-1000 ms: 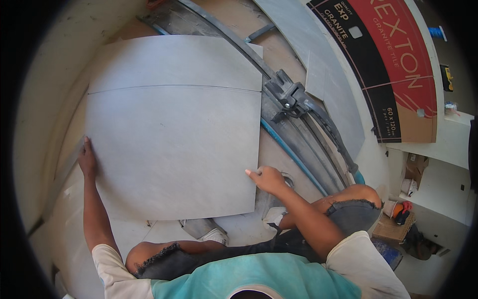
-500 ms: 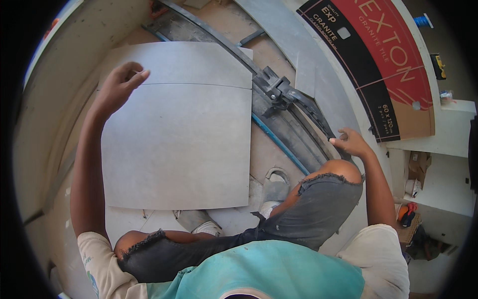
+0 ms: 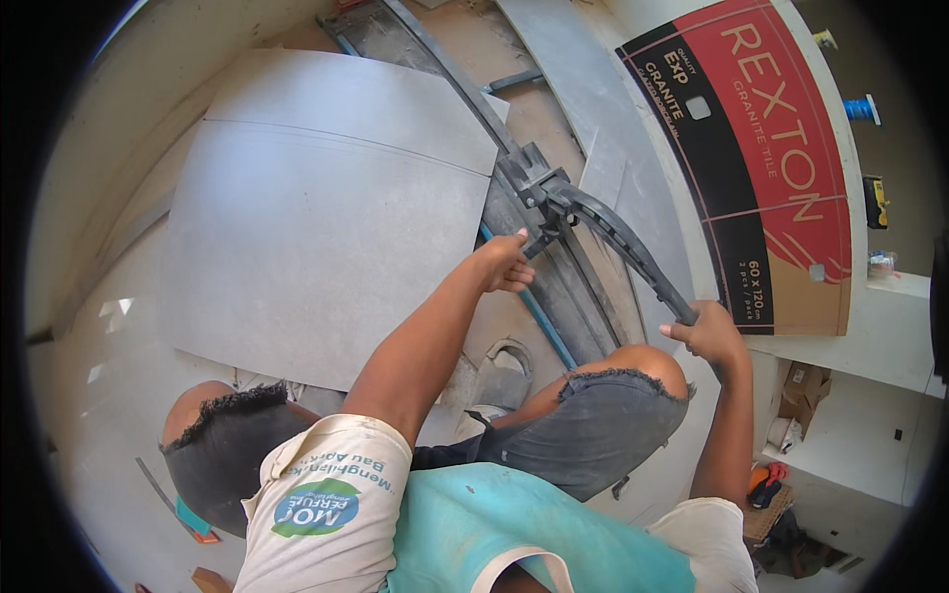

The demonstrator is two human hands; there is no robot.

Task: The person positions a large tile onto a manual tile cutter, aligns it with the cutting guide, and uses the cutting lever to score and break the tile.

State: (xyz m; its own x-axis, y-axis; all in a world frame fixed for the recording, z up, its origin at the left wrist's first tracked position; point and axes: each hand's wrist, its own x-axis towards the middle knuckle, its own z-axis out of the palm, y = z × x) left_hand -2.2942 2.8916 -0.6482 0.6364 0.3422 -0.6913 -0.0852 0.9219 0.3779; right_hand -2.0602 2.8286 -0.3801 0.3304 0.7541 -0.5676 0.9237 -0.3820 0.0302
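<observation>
A large light grey tile (image 3: 326, 227) lies partly on a manual tile cutter (image 3: 583, 287), with a straight line across its far part. The cutter's black carriage (image 3: 542, 188) sits on the rail just beyond the tile's right edge. My right hand (image 3: 714, 338) is closed round the end of the long black handle (image 3: 633, 252). Close to the carriage, my left hand (image 3: 502, 265) has its thumb and fingers at a short black part sticking out below it, seemingly pinching it. My palm hides some of that contact.
A red, black and brown tile carton (image 3: 781, 188) stands at the right. Long grey tile pieces (image 3: 633, 168) lie beyond the cutter. My knees and a dusty shoe (image 3: 502, 378) are close to the near edges. A pale wall (image 3: 109, 188) bounds the left side.
My left hand has moved from the tile's far left over to the cutter's carriage. My right hand has closed on the handle's end. The tile now looks turned in view as my head shifted.
</observation>
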